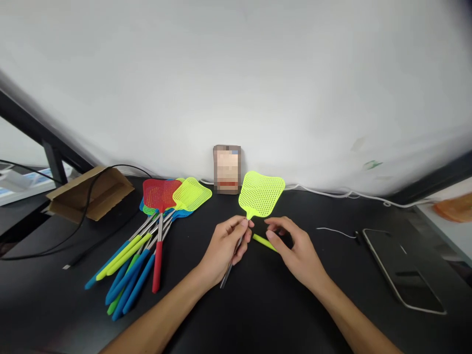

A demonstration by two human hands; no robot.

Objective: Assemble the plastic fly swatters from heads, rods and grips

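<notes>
My left hand (227,244) is closed around the thin metal rod (226,277) of a yellow-green fly swatter, just below its perforated head (262,193). The head stands up at a tilt above my fingers, and the rod's bare lower end points down towards me. Close on the right, my right hand (293,246) is curled around a yellow-green handle sleeve (264,242). One end of the sleeve sticks out towards my left fingers; the rest is hidden behind the thumb and palm. The right thumb and index fingertips are slightly apart.
A pile of fly swatters (158,194) in red, blue, green and yellow-green lies on the left. Behind it are an opened cardboard box (92,194) and black cables. A phone-like device (227,169) leans against the wall. Another dark device (403,270) lies on the right.
</notes>
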